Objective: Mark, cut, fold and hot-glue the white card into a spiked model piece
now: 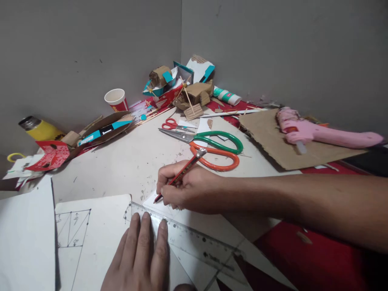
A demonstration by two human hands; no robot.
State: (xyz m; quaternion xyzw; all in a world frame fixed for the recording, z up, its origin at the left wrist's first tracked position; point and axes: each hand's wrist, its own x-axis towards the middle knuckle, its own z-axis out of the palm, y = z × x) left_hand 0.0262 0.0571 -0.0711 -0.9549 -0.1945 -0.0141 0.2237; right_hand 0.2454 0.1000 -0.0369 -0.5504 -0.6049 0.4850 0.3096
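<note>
My right hand [184, 186] grips a red and black pencil [184, 167], its tip pointing down at a small white piece of paper [151, 202] just above the ruler's edge. Flat on a clear plastic ruler [194, 238] lies my left hand [139, 254], fingers stretched out and pressing near its left end. Under the ruler is white card, and to the left of it a sheet [100, 230] carries drawn lines, diagonals and small marks. Beyond my right hand rest large scissors [194, 139] with one green and one orange handle.
Small red scissors [171, 124] lie behind the large pair. At right, a pink glue gun [330, 133] rests on brown cardboard [263, 141]. A paper cup [117, 99], a yellow bottle [42, 129] and cardboard scraps [197, 93] line the grey walls. White card [24, 234] occupies the near left.
</note>
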